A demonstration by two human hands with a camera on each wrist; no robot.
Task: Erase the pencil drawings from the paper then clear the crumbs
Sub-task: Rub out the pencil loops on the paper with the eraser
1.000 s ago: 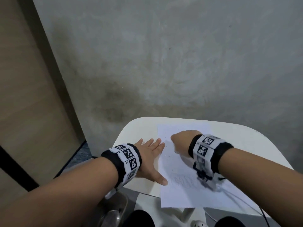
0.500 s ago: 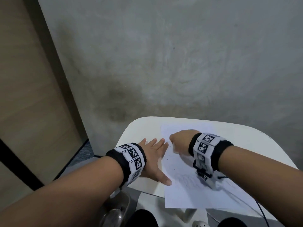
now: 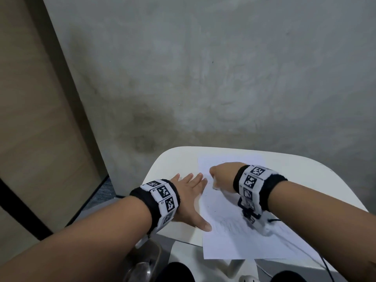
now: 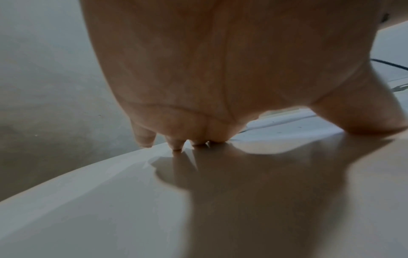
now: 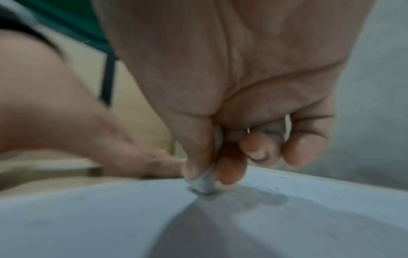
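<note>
A white sheet of paper (image 3: 227, 237) lies flat on a small white table with round corners (image 3: 177, 159). The near edge of the paper hangs a little past the near edge of the table. Faint grey pencil drawings (image 3: 230, 225) show on the near part of the paper, beside the thumb of the left hand. A few tiny dark crumbs (image 3: 211, 208) are dotted on the paper between the two hands.

The left hand (image 3: 189, 198) lies flat on the table at the left edge of the paper. Its fingers are straight and a little apart, and they point to the far side. Its thumb sticks out to the right and presses on the paper. In the left wrist view the fingertips (image 4: 176, 145) touch the table top and the thumb rests down on the right.

The right hand (image 3: 222, 176) is over the far part of the paper, curled like a fist. In the right wrist view its thumb and first finger pinch a small grey-white eraser (image 5: 205, 183). The tip of the eraser touches the paper. The other fingers (image 5: 258, 148) are curled in close together. This view is blurry.

Both wrists wear black bands with white squares and black patterns (image 3: 162, 198). A thin black cable (image 3: 323, 263) runs off the right wrist, over the near right of the table. A grey concrete wall (image 3: 223, 68) stands behind the table, and a light brown wooden panel (image 3: 30, 119) is on the left.
</note>
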